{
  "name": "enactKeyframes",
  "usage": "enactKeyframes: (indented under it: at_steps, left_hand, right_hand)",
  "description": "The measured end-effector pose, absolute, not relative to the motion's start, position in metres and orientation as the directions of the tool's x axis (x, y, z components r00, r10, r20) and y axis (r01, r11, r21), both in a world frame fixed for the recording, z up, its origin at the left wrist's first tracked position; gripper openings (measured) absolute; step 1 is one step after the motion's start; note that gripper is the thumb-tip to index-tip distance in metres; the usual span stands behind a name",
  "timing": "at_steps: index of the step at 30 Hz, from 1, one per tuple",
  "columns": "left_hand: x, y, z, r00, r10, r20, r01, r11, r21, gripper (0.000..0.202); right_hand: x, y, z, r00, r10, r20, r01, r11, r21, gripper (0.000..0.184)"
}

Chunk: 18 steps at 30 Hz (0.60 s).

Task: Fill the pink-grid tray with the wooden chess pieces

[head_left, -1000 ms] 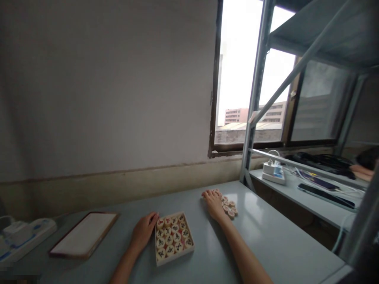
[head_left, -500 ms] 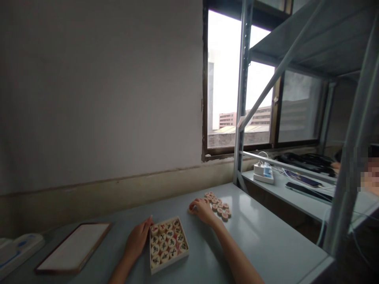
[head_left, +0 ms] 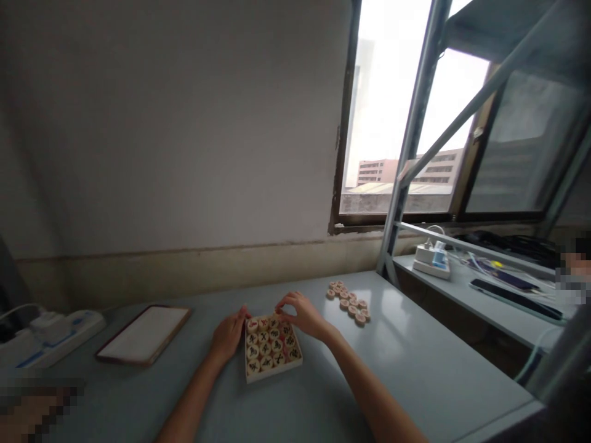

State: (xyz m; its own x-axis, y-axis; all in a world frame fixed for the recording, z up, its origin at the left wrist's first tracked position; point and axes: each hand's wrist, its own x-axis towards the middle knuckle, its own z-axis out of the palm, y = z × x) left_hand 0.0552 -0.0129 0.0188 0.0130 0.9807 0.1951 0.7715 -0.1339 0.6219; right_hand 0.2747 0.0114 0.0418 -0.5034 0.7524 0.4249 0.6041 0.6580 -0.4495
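Note:
A shallow wooden box (head_left: 272, 373) of round Chinese chess pieces (head_left: 270, 344) lies on the grey table (head_left: 415, 363) in front of me. My left hand (head_left: 228, 336) rests against the box's left side, fingers curled on its edge. My right hand (head_left: 300, 314) hovers over the box's far right corner, fingertips pinched together on a piece I can barely make out. A loose cluster of several chess pieces (head_left: 349, 302) lies on the table to the right of that hand.
A flat framed board (head_left: 144, 334) lies at the left, a white power strip (head_left: 48, 332) beyond it. A metal shelf post (head_left: 406, 154) rises at the table's right corner. A lower shelf holds a charger (head_left: 431, 259) and a phone (head_left: 514, 298). Another person sits far right.
My right hand has left the loose pieces at the right and come back over the box's far corner, fingers pinched. The left hand has stayed at the box. The camera has swung.

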Motion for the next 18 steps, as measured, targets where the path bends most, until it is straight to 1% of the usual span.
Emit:
enactKeyframes:
  at_steps: [5, 10, 12, 18]
  left_hand:
    - [0.057, -0.014, 0.022, -0.004, 0.984, 0.18, 0.793, -0.106, 0.599, 0.065]
    - [0.056, -0.013, 0.02, -0.001, 0.986, 0.168, 0.8, -0.1, 0.592, 0.07]
    - [0.056, -0.012, 0.019, -0.007, 0.985, 0.175, 0.812, -0.097, 0.576, 0.071]
    - [0.056, -0.008, 0.016, -0.008, 0.985, 0.175, 0.834, -0.09, 0.545, 0.071]
  right_hand:
    - [0.27, 0.014, 0.039, -0.565, 0.723, 0.397, 0.554, 0.689, -0.467, 0.02]
    - [0.267, 0.019, 0.03, -0.576, 0.715, 0.397, 0.542, 0.697, -0.469, 0.019]
    - [0.266, 0.019, 0.029, -0.586, 0.703, 0.403, 0.548, 0.71, -0.442, 0.019]
    - [0.265, 0.013, 0.031, -0.642, 0.652, 0.404, 0.588, 0.756, -0.286, 0.023]
